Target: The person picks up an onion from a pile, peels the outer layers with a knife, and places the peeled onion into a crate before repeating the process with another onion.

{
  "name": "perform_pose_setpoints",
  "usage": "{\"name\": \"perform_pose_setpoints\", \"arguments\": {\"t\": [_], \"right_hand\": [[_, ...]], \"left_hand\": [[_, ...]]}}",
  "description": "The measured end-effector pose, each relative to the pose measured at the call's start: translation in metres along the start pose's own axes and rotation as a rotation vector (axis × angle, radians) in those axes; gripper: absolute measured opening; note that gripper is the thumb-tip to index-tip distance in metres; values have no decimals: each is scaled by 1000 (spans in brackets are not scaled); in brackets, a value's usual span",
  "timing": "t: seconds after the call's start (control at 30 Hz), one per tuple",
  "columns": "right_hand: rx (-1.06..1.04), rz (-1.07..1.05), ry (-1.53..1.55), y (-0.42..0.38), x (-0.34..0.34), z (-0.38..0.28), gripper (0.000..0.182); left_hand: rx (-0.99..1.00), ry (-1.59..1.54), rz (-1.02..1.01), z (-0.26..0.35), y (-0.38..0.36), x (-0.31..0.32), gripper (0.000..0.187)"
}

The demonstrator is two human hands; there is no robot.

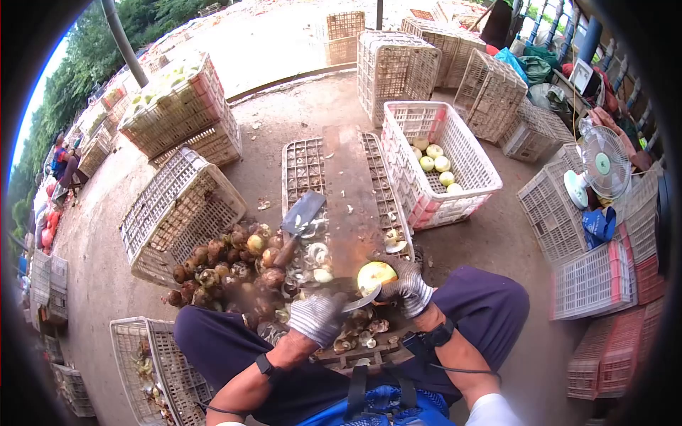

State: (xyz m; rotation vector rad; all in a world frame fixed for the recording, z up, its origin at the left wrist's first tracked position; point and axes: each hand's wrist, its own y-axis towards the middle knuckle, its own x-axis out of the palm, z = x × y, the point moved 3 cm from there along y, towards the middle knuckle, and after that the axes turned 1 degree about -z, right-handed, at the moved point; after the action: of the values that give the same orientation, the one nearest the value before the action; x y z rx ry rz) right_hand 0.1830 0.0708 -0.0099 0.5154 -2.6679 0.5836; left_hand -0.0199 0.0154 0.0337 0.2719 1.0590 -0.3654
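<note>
My left hand (316,318), in a striped work glove, is closed round a knife (362,299). Its curved blade points right, against the lower side of a round, pale yellow-green vegetable (376,277). My right hand (408,287), also gloved, grips this vegetable from the right; some of its fingers are hidden. Both hands are above the near end of a worn wooden board (353,206), which lies over a crate (302,167). Beside the board, left of it, are a cleaver (304,211) and curled white peelings (317,253).
Brown, unpeeled round vegetables (227,259) spill from a tipped crate (181,213) at left. A white-and-pink crate (440,160) at right holds several pale ones. Peelings lie in the crate (153,369) at lower left. A fan (602,163) stands on crates at far right.
</note>
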Motion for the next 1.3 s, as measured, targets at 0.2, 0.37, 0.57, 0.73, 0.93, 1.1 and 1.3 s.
{"name": "perform_pose_setpoints", "arguments": {"t": [0.2,0.37,0.57,0.73,0.93,1.1,1.3], "right_hand": [[-21,-189,34,9,-11,18,81],[54,-176,144,6,-1,14,82],[57,-106,65,5,-5,6,85],[-52,-41,-511,29,-29,45,88],[-171,24,-819,7,14,-16,98],[-87,144,-1045,10,17,-17,98],[-471,97,-1397,-11,59,-38,21]], "left_hand": [[107,147,144,-7,6,4,30],[-112,-125,6,-13,20,-7,32],[24,-3,62,-2,10,-7,39],[29,25,39,-13,14,10,32],[-280,-55,-81,-44,21,25,26],[-114,-244,118,11,19,-21,24],[-83,-314,155,6,27,-23,26]]}}
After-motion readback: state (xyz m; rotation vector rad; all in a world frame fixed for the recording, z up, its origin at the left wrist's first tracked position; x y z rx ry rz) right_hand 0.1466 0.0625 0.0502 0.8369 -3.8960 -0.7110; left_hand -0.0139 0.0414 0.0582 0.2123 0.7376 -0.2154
